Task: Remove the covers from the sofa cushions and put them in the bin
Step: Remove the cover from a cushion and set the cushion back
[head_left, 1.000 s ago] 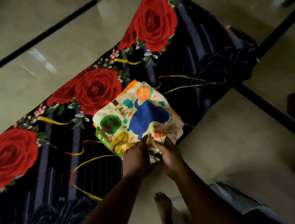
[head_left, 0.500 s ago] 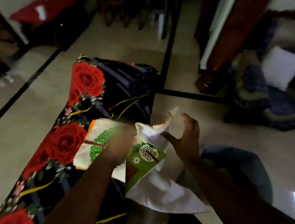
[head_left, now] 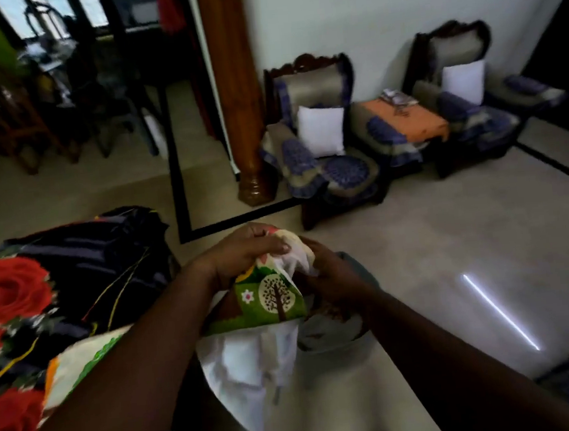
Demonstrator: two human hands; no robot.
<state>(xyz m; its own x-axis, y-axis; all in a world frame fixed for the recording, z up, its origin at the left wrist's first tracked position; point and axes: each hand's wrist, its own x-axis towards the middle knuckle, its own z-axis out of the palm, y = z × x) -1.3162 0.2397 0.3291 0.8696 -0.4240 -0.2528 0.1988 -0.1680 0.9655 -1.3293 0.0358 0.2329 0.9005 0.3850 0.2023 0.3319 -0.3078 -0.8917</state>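
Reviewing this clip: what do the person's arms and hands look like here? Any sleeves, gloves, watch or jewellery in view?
Both forearms are bare from the frame's lower edge to the wrists; no sleeve shows. The left hand and right hand are bare, without gloves. No watch, bracelet or ring shows, though the room is dim and parts of the fingers are hidden by cloth.

Cover (head_left: 269,299) between hands, above bin (head_left: 331,331); bed (head_left: 74,268) left.

left hand (head_left: 241,253): fingers curled, gripping | right hand (head_left: 329,273): fingers curled, gripping
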